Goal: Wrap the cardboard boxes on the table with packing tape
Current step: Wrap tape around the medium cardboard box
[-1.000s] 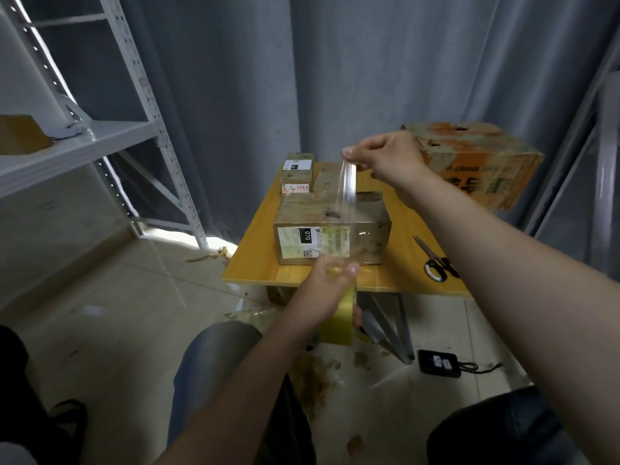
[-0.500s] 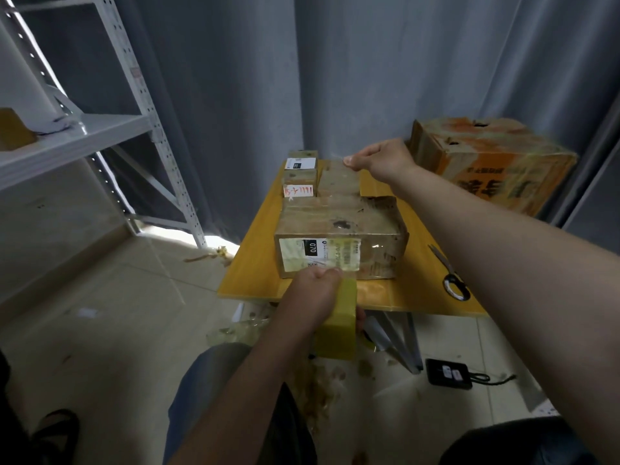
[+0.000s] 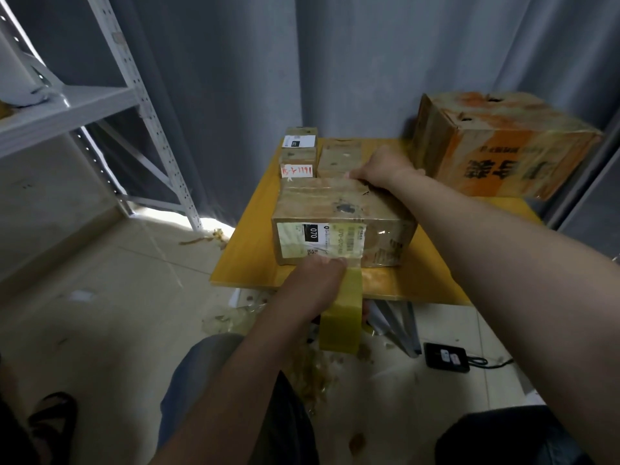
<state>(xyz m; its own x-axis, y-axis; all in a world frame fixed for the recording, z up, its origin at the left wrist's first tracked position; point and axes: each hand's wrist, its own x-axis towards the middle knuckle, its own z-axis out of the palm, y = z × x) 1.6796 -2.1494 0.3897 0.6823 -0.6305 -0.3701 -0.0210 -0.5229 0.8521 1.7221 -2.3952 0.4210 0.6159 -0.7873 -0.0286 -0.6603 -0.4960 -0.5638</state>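
Lower centre, the left hand (image 3: 315, 283) grips the yellow packing-tape roll (image 3: 342, 317). Mid-frame on the yellow table (image 3: 255, 243), the brown labelled cardboard box (image 3: 342, 209) is mid-strip. The right hand (image 3: 379, 166) rests on its far edge, grip unclear. Next, probably: press tape flat.

Front cardboard box (image 3: 342, 209): brown board under glossy clear tape, film wrinkled and catching glare. White paper label (image 3: 322, 236) beneath the film. Tape roll (image 3: 342, 320): yellowish translucent plastic, smooth. Table (image 3: 248, 260): smooth yellow top, faint sheen. Large orange-printed box (image 3: 503, 142): cardboard, shiny with tape. Curtain (image 3: 369, 62): grey matt cloth. Shelf rack (image 3: 147, 112): pale painted perforated metal. Floor (image 3: 100, 313): smooth pale tile.
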